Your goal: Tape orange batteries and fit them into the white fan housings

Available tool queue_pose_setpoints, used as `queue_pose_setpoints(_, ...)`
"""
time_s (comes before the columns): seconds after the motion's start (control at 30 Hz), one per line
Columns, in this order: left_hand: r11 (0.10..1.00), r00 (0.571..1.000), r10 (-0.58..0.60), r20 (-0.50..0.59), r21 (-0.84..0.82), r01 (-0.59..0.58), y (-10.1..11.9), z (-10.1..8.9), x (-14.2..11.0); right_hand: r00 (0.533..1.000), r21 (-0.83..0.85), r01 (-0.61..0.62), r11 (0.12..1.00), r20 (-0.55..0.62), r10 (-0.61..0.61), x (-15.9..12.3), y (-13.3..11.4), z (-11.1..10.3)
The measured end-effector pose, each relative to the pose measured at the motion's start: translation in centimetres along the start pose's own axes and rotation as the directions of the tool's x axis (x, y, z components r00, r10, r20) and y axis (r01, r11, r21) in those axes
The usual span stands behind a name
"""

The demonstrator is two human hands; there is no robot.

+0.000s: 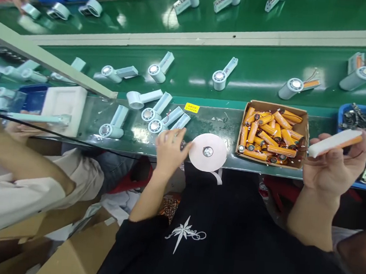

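Observation:
My right hand [329, 174] is raised at the right, its fingers closed round an orange battery [349, 142] with a thick white strip along its top side. My left hand [171, 151] is over the bench's front edge, thumb and fingers apart. It is beside a flat white roll of tape [197, 155], whose loose end hangs off the bench. Just beyond its fingertips are pale blue handheld fan bodies [155, 126] with open handles. Whether the fingertips touch one is unclear. Between my hands stands a cardboard box of orange batteries [242, 153].
A blue bin [343, 113] of small dark parts stands at the far right. More fan bodies [219, 78] lie along the green conveyor [191, 66]. A yellow label [192, 107] is on the bench. At the left, a co-worker's arm [26, 158] reaches in near a white foam block [78, 103].

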State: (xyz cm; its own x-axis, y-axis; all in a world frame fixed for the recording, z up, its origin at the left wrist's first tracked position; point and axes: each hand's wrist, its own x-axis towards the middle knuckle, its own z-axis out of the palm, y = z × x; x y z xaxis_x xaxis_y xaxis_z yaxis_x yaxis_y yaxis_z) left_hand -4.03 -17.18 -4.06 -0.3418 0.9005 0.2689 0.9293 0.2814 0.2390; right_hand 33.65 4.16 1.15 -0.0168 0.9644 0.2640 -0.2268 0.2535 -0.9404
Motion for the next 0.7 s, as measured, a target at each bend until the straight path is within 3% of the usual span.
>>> queue_pose_setpoints(0.07,0.985,0.992,-0.076,-0.103,0.149,0.091,-1.5,-0.6,0.6,0.999,-0.058,-0.051,0.997,-0.022,0.050,-1.5,0.2,-0.4)
queue_pose_setpoints(0.1,0.978,0.995,-0.052,-0.082,0.199,0.068,-1.9,-1.1,0.7,0.997,-0.096,-0.069,0.993,-0.033,0.067,-1.9,0.2,-1.0)
queue_pose_setpoints(0.23,0.956,0.977,0.174,0.122,0.218,-0.197,-2.0,-3.3,2.2,0.994,-0.153,-0.056,0.987,-0.102,0.041,-2.0,-0.7,-3.6)
queue_pose_setpoints(0.33,0.922,0.924,0.362,0.121,0.099,-0.374,0.1,-2.9,8.1,0.997,-0.151,0.007,0.989,-0.076,-0.018,-0.8,-1.5,-3.3)
queue_pose_setpoints(0.4,0.876,0.872,0.479,0.102,0.012,-0.483,3.2,-0.8,14.7,0.996,-0.153,0.075,0.985,-0.026,-0.080,1.2,-1.7,-1.5)
queue_pose_setpoints(0.47,0.837,0.830,0.547,0.114,-0.065,-0.543,7.3,2.4,22.2,0.985,-0.153,0.174,0.973,0.029,-0.172,4.3,-1.6,0.9)
queue_pose_setpoints(0.57,0.798,0.761,0.602,0.243,-0.142,-0.586,13.3,8.1,31.7,0.969,-0.195,0.216,0.957,0.165,-0.185,10.0,-0.3,4.3)
queue_pose_setpoints(0.63,0.759,0.674,0.649,0.354,-0.227,-0.611,15.8,11.2,35.6,0.955,-0.246,0.200,0.948,0.264,-0.133,13.9,1.3,5.5)
queue_pose_setpoints(0.7,0.702,0.563,0.710,0.423,-0.357,-0.617,16.7,13.5,37.5,0.929,-0.307,0.190,0.933,0.365,-0.069,17.1,3.2,5.9)
